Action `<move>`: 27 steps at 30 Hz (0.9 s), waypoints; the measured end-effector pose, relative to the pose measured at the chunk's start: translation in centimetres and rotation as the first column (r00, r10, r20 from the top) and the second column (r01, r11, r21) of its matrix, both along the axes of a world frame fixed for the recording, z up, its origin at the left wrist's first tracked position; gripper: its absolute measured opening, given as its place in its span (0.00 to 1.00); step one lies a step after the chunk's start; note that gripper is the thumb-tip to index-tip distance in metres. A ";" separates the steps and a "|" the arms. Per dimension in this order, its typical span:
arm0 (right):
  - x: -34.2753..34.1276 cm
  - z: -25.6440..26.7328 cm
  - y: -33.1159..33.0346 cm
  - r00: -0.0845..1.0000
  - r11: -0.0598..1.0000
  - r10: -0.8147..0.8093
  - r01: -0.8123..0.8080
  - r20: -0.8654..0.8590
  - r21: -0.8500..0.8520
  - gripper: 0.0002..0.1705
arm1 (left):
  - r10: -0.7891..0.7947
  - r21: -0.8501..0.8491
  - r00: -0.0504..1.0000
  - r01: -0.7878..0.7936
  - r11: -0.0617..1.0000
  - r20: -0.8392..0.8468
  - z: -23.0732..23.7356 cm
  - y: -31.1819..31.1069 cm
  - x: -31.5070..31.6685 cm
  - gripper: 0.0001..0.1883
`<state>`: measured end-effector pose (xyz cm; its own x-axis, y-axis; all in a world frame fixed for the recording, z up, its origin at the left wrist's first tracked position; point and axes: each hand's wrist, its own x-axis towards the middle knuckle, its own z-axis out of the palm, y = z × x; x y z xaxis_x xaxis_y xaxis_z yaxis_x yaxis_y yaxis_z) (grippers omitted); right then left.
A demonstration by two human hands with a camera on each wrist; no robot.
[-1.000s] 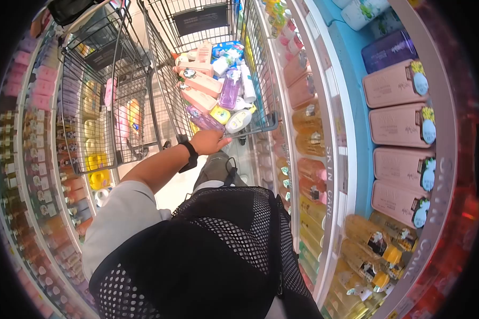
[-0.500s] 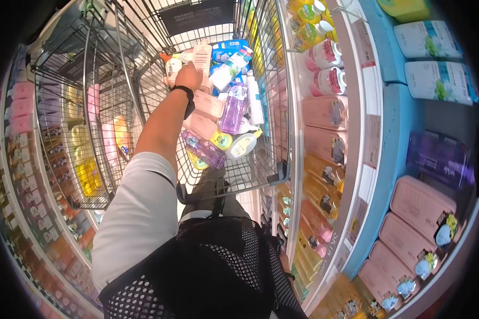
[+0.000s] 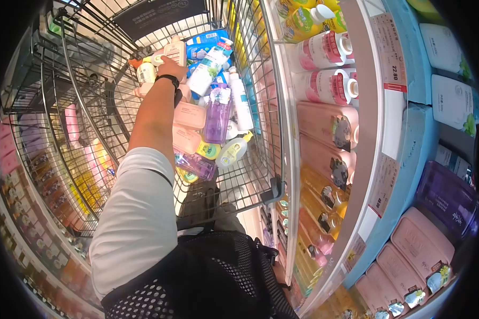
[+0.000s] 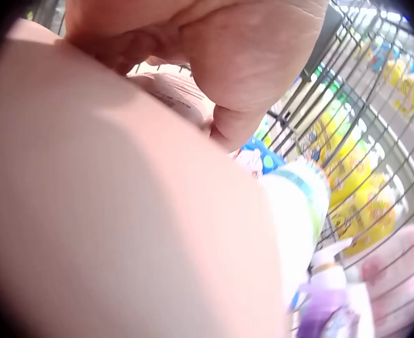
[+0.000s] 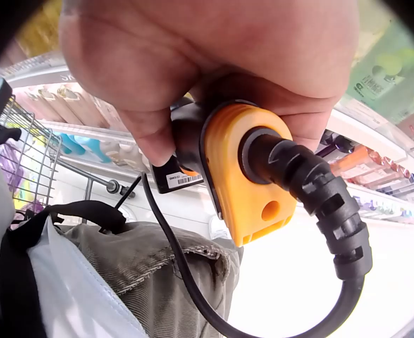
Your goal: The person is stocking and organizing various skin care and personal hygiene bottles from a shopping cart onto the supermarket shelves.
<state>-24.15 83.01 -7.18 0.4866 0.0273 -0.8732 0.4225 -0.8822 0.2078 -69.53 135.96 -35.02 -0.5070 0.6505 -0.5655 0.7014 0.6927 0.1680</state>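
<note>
In the head view my left hand (image 3: 171, 69) reaches into the shopping cart (image 3: 143, 18), fingers curled over the pink bottles. The left wrist view shows my thumb bent down by a pink bottle (image 4: 175, 95) with printed text; a large blurred pink surface (image 4: 122, 197) fills the foreground and hides part of the fingers. Around the hand lie a white pump bottle (image 3: 145, 73), a purple bottle (image 3: 217, 114) and a green-and-white bottle (image 3: 210, 69). Low at my side, my right hand (image 5: 214, 49) grips a black-and-orange device (image 5: 245, 169) with a thick black cable.
Shelves of bottles run along the right, with price tags (image 3: 391, 69) on the white edge and pink bottles (image 3: 423, 242) below. A second cart (image 3: 48, 69) stands close on the left. A black mesh bag (image 3: 213, 282) hangs at my front.
My left hand let go of the cart's near rim and reached forward to the pink bottles. The cart now looks closer, and my view has shifted along the shelf.
</note>
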 end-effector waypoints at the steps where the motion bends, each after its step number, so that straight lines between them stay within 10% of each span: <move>1: -0.1 0.1 -0.4 1.000 1.000 -0.005 0.005 -0.006 0.001 0.17 | -0.005 0.001 1.000 0.005 1.000 -0.006 -0.3 0.2 -0.6 0.57; 5: 0.8 -0.7 -1.2 0.994 0.990 -0.092 0.098 -0.063 0.105 0.15 | 0.021 0.126 0.961 -0.058 0.990 0.276 1.2 0.9 -3.1 0.46; 9: 0.6 -1.7 -1.2 0.991 0.978 -0.073 0.093 -0.108 0.186 0.12 | 0.149 -0.008 0.418 -0.322 0.947 0.896 6.9 -0.8 -2.7 0.29; 11: 0.5 -1.9 -0.7 0.989 0.974 -0.095 0.116 -0.116 0.196 0.12 | 0.234 -0.097 0.245 -0.467 0.879 0.941 11.8 -4.1 -1.1 0.28; 15: 1.5 -3.4 -2.5 0.984 0.943 -0.090 0.133 -0.151 0.304 0.14 | -0.051 -0.128 -0.303 -0.544 0.830 0.952 19.7 -11.6 2.3 0.34; 18: 1.3 -2.7 -3.1 0.997 0.938 0.025 0.002 -0.074 0.348 0.16 | -0.325 0.027 -0.528 -0.495 0.868 0.785 29.7 -16.5 6.5 0.35; 21: 3.4 -5.3 -6.2 0.985 0.906 0.164 -0.126 -0.061 0.403 0.17 | -0.377 0.124 -0.556 -0.439 0.890 0.741 33.4 -18.9 7.7 0.39; 25: 2.6 -3.2 -6.2 0.991 0.855 -0.080 0.125 -0.109 0.503 0.16 | -0.420 0.303 -0.264 -0.389 0.870 0.868 38.2 -21.9 12.3 0.39; 27: 3.5 -5.1 -8.8 0.985 0.778 -0.103 0.168 -0.141 0.605 0.17 | -0.399 0.290 -0.317 -0.339 0.895 0.861 40.3 -24.3 15.1 0.36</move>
<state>-20.64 74.23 -12.23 0.4424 0.5119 -0.7364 0.2774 -0.8590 -0.4304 -54.43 111.64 5.28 0.4413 0.8973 -0.0106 -0.6056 0.3066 0.7344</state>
